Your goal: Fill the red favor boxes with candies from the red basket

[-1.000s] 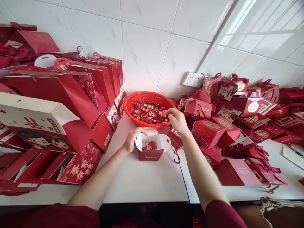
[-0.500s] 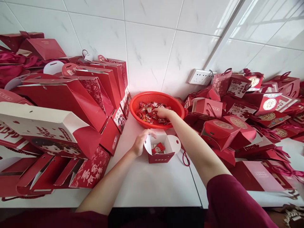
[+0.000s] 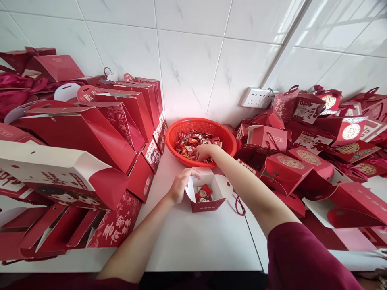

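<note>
Inside the red plastic basket (image 3: 231,141), my right hand (image 3: 204,151) reaches into wrapped candies (image 3: 196,137). Its fingers are bent down and pressed together on a candy near the basket's front; the fingertips are partly hidden. In front of the basket stands a small red gift box (image 3: 208,206), upright, with white inner walls and its top open. A few wrapped candies (image 3: 204,192) lie in it. My left hand (image 3: 182,184) grips the box's left flap, fingers over its far edge. A red cord handle (image 3: 240,205) lies by the box's right side, beneath my right forearm.
Red gift boxes (image 3: 75,133) stand stacked on the left of the white table (image 3: 199,245). Another heap of boxes (image 3: 290,161) fills the right, with an open one (image 3: 356,205) tipped over its front. A power strip (image 3: 256,98) is on the tiled wall behind.
My right hand has moved slightly toward me within the basket. My left hand stays at the box. On the right, an open red box now lies over the front of the heap.
</note>
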Demonstrator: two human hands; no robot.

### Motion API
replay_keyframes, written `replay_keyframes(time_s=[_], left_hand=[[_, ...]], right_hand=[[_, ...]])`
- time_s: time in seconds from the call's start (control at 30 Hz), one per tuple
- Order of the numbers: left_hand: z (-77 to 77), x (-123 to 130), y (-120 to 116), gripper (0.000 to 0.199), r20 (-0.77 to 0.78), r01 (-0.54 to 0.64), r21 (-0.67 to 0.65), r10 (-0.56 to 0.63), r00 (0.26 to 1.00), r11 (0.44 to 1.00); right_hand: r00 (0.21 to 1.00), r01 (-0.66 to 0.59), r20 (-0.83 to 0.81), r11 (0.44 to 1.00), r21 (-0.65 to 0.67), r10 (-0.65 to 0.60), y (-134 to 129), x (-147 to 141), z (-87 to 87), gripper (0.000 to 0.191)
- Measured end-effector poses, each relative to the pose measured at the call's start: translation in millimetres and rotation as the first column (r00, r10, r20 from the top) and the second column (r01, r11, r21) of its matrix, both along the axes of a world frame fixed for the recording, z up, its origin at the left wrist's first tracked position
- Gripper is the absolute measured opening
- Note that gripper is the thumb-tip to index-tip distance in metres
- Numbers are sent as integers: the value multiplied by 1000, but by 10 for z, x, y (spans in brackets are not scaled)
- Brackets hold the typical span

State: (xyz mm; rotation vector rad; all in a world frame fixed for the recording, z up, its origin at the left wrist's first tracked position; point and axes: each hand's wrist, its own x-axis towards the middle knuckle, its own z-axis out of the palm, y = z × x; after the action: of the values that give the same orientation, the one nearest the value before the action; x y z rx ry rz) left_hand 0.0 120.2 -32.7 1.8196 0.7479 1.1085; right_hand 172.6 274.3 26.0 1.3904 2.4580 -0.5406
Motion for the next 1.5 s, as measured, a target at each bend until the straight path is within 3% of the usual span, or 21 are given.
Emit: replay_keyframes(time_s=[0.17,0.33,0.5,0.63,0.83,0.9,1.03,1.1,1.2,1.3,1.4,1.43,1.5], left_hand=[[-13,2,6,49,-5,-5,-11,5,1000,1000],[-17,4,10,50,-15,-12,-42,12,1000,999],[-31,16,20,47,29,1,-19,0,1000,1000],[-36,30,25,49,31,-2,-5,2,1000,1000],[5,26,-34,48,-16,21,73,-20,1000,997],[18,22,-64,45,-22,40,144,-37,999,989],[19,33,-90,44,-37,56,266,-47,998,962],[7,46,-84,42,-44,65,292,-55,998,954],[-15,64,-72,40,-60,93,312,-78,995,945],[-24,73,-63,39,-73,90,324,-70,995,942],[-21,74,-50,37,-83,76,368,-49,995,927],[-19,74,-45,36,-88,76,383,-46,995,920],[-15,73,-39,34,-98,80,398,-44,994,914]], right_hand=[[991,-69,-109,997,24,71,-47,-104,-42,39],[976,7,-218,1000,12,-5,51,-33,-108,18],[890,76,-442,993,-92,-109,92,104,-101,38],[779,76,-597,975,-210,-189,30,147,-77,44],[625,67,-746,967,-245,-232,-62,203,27,22],[521,54,-821,968,-244,-235,-165,230,86,25],[210,-7,-951,972,-234,-227,-597,331,268,34],[164,-29,-966,978,-209,-201,-886,417,380,38],[230,-6,-968,995,-100,-96,-1283,561,506,36],[423,30,-906,999,20,6,-1545,682,509,34],[593,154,-805,979,137,20,-1681,782,382,33],[601,199,-799,968,153,3,-1710,816,318,32],[543,261,-839,957,127,-36,-1762,889,167,29]])
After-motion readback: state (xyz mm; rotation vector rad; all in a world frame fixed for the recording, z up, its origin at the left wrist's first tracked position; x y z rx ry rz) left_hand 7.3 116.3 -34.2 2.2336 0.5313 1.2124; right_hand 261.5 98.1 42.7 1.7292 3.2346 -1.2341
